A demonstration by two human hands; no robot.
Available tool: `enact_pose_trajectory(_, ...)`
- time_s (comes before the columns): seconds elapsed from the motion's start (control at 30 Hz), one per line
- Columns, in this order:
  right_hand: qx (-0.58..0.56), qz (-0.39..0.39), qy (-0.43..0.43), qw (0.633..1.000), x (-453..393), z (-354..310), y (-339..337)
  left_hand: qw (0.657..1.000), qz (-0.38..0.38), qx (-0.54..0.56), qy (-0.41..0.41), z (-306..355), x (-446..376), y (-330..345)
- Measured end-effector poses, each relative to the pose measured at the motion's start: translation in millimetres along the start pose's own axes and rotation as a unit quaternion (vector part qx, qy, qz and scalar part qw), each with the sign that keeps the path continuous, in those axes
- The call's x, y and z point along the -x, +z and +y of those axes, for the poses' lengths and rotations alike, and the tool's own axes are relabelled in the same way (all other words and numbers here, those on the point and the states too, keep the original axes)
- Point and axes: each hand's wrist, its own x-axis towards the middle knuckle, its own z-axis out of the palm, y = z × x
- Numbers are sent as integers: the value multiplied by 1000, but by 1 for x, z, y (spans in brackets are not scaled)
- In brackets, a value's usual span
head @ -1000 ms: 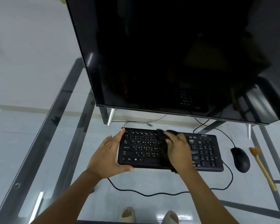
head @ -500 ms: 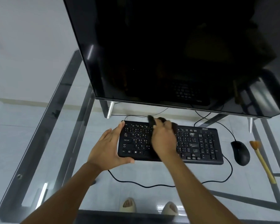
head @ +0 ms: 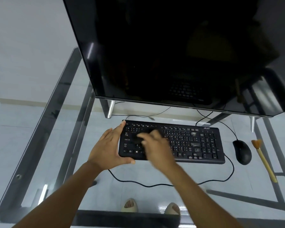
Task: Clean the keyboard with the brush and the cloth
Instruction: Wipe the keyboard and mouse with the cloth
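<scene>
A black keyboard [head: 196,143] lies on the glass desk in front of the monitor. My left hand [head: 108,146] grips its left end, thumb along the front edge and fingers at the back corner. My right hand [head: 155,145], blurred by motion, presses a dark cloth [head: 137,139] onto the left half of the keys. The cloth is mostly hidden under the hand. A brush [head: 262,159] with a yellow handle and orange bristles lies on the desk far right, apart from both hands.
A large black monitor [head: 171,55] overhangs the keyboard's back. A black mouse [head: 242,152] sits between keyboard and brush. The keyboard cable [head: 138,182] loops across the glass desk [head: 39,145] near me. My feet show through the glass below.
My right hand has swept the cloth leftward across the keyboard, from the middle to the left half. My left hand has kept its hold on the left end.
</scene>
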Motion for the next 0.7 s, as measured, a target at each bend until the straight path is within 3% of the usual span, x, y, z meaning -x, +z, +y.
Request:
enact_pose_trajectory(0.1, 12, -74, -93, 993, 5, -48, 27, 998, 26, 2, 57, -2, 0, 1)
enact_pose_trajectory(0.2, -13, -126, -105, 986, 7, -25, 3, 999, 17, 2, 46, -4, -1, -1)
enact_pose_trajectory(0.23, -9, -125, -87, 988, 9, -6, -10, 999, 11, 7, 30, -3, -1, -1)
enact_pose_trajectory(0.3, -8, -46, -19, 999, 12, 31, -31, 1000, 4, 9, 16, -3, -2, 0)
enact_pose_trajectory(0.4, -17, 49, 14, 999, 23, 27, -11, 1000, 13, 1, 25, -3, -1, 0)
enact_pose_trajectory(0.57, -22, -20, -76, 997, 40, -42, 41, 993, 50, -29, 100, -9, -3, 5)
enact_pose_trajectory(0.63, -45, -45, -24, 998, 37, -25, 22, 996, 33, -5, 80, -10, -3, 2)
enact_pose_trajectory(0.7, -72, -14, 28, 997, 45, 14, -2, 999, -3, 26, 44, -11, -1, -2)
